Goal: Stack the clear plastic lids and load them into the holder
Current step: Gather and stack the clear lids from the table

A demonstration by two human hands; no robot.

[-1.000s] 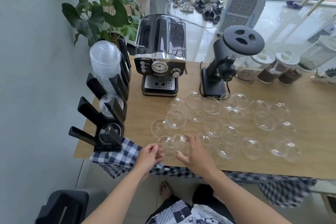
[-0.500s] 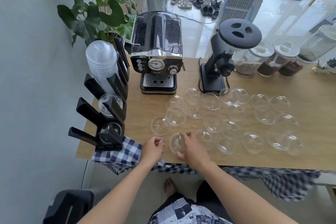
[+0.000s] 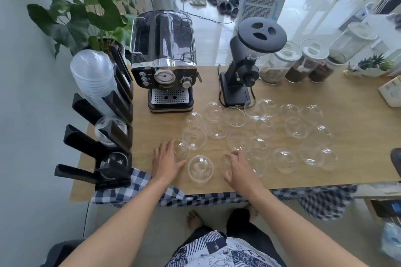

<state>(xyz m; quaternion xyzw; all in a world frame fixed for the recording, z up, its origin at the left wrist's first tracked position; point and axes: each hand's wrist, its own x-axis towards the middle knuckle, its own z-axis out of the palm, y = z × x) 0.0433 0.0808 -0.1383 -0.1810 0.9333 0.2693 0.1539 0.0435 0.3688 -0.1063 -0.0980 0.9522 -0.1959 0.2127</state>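
Note:
Several clear dome lids point(image 3: 262, 128) lie scattered on the wooden table point(image 3: 347, 102). A small stack of them point(image 3: 200, 170) sits near the front edge, between my hands. My left hand point(image 3: 166, 161) is spread open just left of it, fingertips over another lid point(image 3: 181, 148). My right hand point(image 3: 239, 169) hovers open to the right, fingers over a lid point(image 3: 226, 159). The black slotted holder point(image 3: 112, 136) stands at the table's left edge, with a tall lid stack point(image 3: 93, 78) in a far slot and single lids in nearer slots.
An espresso machine point(image 3: 165, 65) and a black grinder point(image 3: 249, 58) stand behind the lids. Jars point(image 3: 303, 60) line the back right. A checked cloth point(image 3: 134, 184) hangs over the front edge. A potted plant point(image 3: 86, 13) rises behind the holder.
Both hands let go of the lids they were joining near the front edge and spread apart, left hand leftward, right hand rightward. The joined lids now rest on the table between them.

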